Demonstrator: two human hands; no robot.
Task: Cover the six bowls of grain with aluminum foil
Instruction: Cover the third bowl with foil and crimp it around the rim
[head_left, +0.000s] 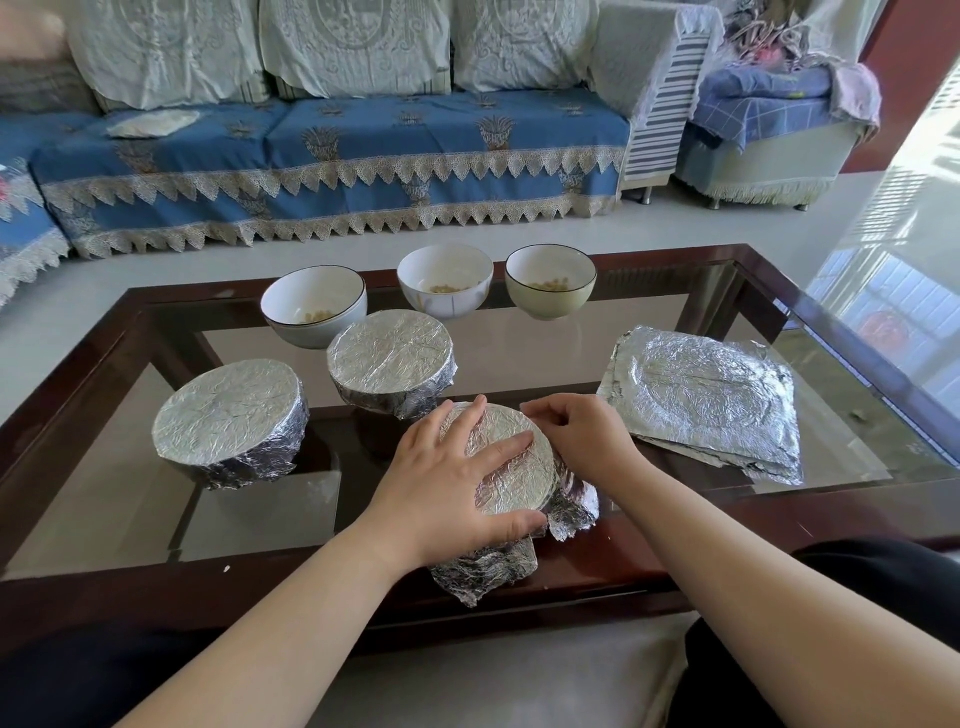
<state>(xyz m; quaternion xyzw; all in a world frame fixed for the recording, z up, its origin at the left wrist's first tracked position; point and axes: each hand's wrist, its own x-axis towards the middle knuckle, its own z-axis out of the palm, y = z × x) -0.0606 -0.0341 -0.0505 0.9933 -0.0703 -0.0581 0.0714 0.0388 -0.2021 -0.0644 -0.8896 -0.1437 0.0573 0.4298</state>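
Head view: six bowls on a glass-topped coffee table (649, 340). Three wrapped in aluminum foil: one at near left (228, 415), one behind it toward the middle (389, 364), and a third (511, 483) at the near edge, under both hands, loose foil flaps hanging at its front and right side. Three uncovered along the far side, each with a little grain at the bottom: left bowl (313, 304), middle bowl (445, 280), right bowl (550, 280). One stack of foil sheets (701, 400) lying flat to the right of the third covered bowl, apart from it. Left hand (452, 483) spread flat on the foil top, fingers straight, pressing down. Right hand (576, 436) at the bowl's right rim, fingers curled against the foil edge. Beyond the table, a blue-covered sofa (332, 156).
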